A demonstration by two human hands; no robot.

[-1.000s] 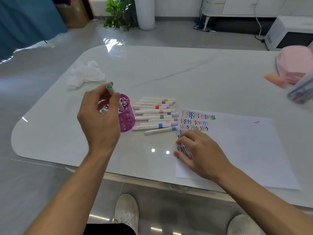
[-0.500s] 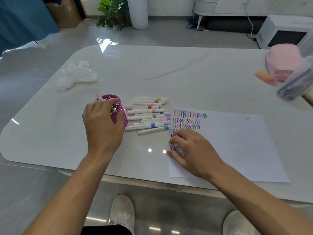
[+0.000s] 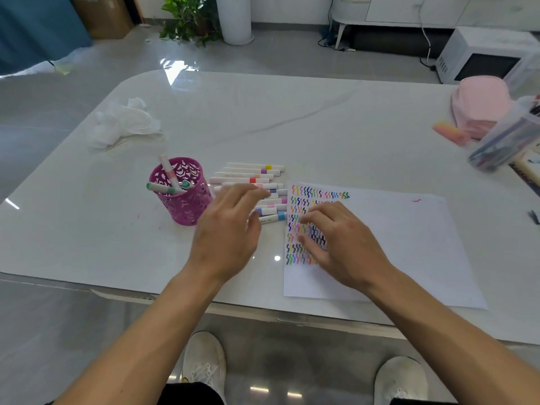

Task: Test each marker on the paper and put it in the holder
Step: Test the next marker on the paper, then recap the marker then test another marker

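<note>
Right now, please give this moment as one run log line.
left hand: open, over loose markers | right hand: rests on paper | holder: upright, partly filled

Cut-out shapes are seen on the purple holder (image 3: 187,200). Many-coloured squiggles are drawn on the white paper (image 3: 394,244).

It is looking like a home room: a potted plant (image 3: 190,19) is standing on the shiny floor (image 3: 87,68), and a white microwave (image 3: 485,57) is sitting near a cabinet (image 3: 409,10) behind the bench (image 3: 292,112).
</note>
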